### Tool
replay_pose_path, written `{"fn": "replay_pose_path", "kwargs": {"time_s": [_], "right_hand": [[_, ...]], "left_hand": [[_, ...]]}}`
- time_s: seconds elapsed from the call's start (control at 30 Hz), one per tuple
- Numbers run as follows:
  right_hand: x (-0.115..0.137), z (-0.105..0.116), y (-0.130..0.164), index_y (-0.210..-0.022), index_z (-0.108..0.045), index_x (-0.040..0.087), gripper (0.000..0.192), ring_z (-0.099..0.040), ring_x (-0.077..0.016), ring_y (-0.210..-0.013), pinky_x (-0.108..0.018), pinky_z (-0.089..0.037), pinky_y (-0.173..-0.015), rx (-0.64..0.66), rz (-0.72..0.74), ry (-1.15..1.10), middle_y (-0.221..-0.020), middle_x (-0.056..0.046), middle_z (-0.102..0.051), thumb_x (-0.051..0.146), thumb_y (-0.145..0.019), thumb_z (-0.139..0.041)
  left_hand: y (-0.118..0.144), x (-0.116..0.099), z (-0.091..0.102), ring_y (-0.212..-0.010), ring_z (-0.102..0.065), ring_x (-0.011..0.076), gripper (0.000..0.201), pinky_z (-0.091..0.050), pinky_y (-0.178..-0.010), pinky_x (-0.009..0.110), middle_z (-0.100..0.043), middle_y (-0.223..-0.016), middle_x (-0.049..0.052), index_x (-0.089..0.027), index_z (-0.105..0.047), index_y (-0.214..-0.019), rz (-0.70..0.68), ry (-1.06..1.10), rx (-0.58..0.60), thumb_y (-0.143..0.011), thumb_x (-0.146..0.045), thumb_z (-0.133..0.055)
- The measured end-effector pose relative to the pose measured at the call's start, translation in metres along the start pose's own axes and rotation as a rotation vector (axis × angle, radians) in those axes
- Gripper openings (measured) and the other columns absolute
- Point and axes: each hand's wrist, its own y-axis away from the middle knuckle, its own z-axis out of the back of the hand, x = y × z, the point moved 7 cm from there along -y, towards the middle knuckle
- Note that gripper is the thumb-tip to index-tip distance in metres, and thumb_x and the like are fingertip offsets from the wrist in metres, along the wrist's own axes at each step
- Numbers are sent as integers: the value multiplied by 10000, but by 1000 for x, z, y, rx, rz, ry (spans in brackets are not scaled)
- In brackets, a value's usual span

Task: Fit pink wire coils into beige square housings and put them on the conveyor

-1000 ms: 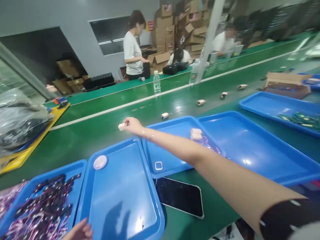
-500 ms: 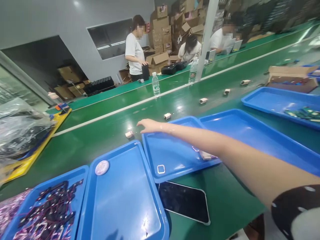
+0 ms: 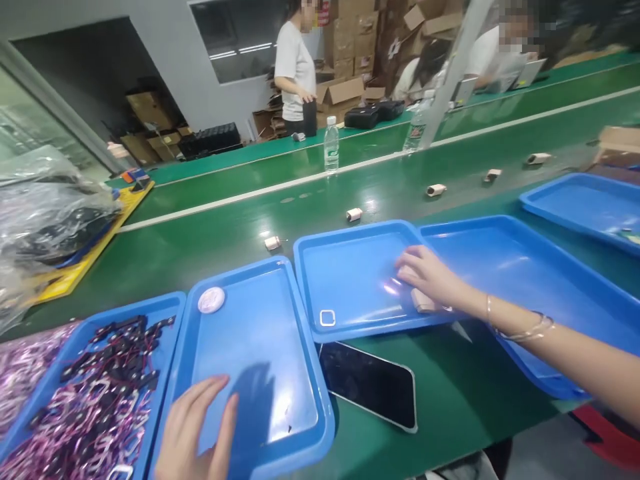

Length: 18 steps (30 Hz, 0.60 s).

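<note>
My right hand [image 3: 431, 275] is over the right part of a shallow blue tray [image 3: 360, 330], fingers loosely bent and slightly blurred, with no object visible in them. Just below it lie a pale boxy piece [image 3: 423, 302] and a shiny purplish strip [image 3: 392, 287]. A small white square frame [image 3: 327, 318] rests at the same tray's left. My left hand [image 3: 197, 430], thumb and fingers apart, hovers above the near left part of another blue tray [image 3: 320, 427]. That tray holds a round whitish disc [image 3: 211, 300] in its far corner.
A phone [image 3: 370, 385] lies in front of the trays. At far left, a tray [image 3: 173, 310] is heaped with black wired parts and purple strips. Small pale cylindrical pieces [image 3: 355, 215] line the green belt [image 3: 225, 247]. A water bottle [image 3: 331, 145] stands beyond; people work opposite.
My right hand has drawn back from beside the belt pieces to the tray's right part. My left hand has come into view at the bottom. The camera view has shifted.
</note>
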Motion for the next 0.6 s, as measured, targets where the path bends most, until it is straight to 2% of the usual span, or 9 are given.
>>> {"fn": "replay_pose_path", "kwargs": {"time_s": [0.07, 0.13, 0.23, 0.33, 0.43, 0.53, 0.6], "right_hand": [[26, -6, -5, -1078, -619, 207, 267, -509, -312, -1191, -477, -404, -1016, 34, 97, -52, -1240, -167, -496, 331, -913, -450], [53, -13, -6, -1123, -618, 247, 277, -511, -281, -1216, -430, -423, -1015, 87, 202, -97, -1327, -131, -486, 322, -917, -451], [72, -13, 3, -1167, -613, 273, 317, -481, -286, -1266, -442, -421, -1023, 108, 269, -115, -1395, -101, -474, 274, -921, -413], [54, 5, 25, -1220, -575, 191, 369, -516, -361, -1198, -517, -452, -956, -59, 114, -26, -1308, -187, -512, 340, -925, -410], [25, 15, 53, -1230, -561, 141, 467, -639, -376, -875, -513, -530, -693, -136, -127, 90, -1125, -209, -565, 442, -889, -457], [20, 12, 65, -1093, -618, 186, 331, -649, -312, -728, -441, -518, -598, -116, -223, 58, -1031, -155, -593, 365, -891, -427], [34, 8, 58, -991, -626, 214, 247, -651, -272, -755, -390, -519, -637, -128, -188, -6, -991, -116, -608, 280, -889, -410]], "left_hand": [[-4, -19, -14, -967, -625, 221, 216, -508, -865, 348, -655, -1028, 64, -232, -610, -1061, -130, -24, 62, -847, -206, -592], [-4, -30, -27, -1000, -629, 214, 236, -519, -866, 329, -659, -1056, 60, -233, -606, -1090, -200, -41, 132, -858, -198, -584], [4, -32, -36, -1058, -625, 217, 265, -532, -880, 321, -657, -1122, 61, -235, -605, -1126, -239, -63, 221, -865, -202, -578], [13, -18, -32, -1058, -631, 213, 278, -546, -859, 301, -656, -1136, 53, -243, -598, -1146, -232, -84, 265, -868, -239, -585], [6, -9, -27, -1029, -643, 210, 263, -558, -826, 298, -664, -1108, 40, -260, -597, -1133, -232, -77, 300, -871, -284, -589], [-24, -27, -40, -1042, -631, 226, 249, -546, -856, 346, -660, -1104, 47, -266, -587, -1134, -273, -11, 370, -887, -283, -560], [-50, -54, -67, -1093, -602, 234, 279, -520, -912, 386, -638, -1154, 61, -263, -555, -1183, -298, 36, 480, -907, -257, -520]]}}
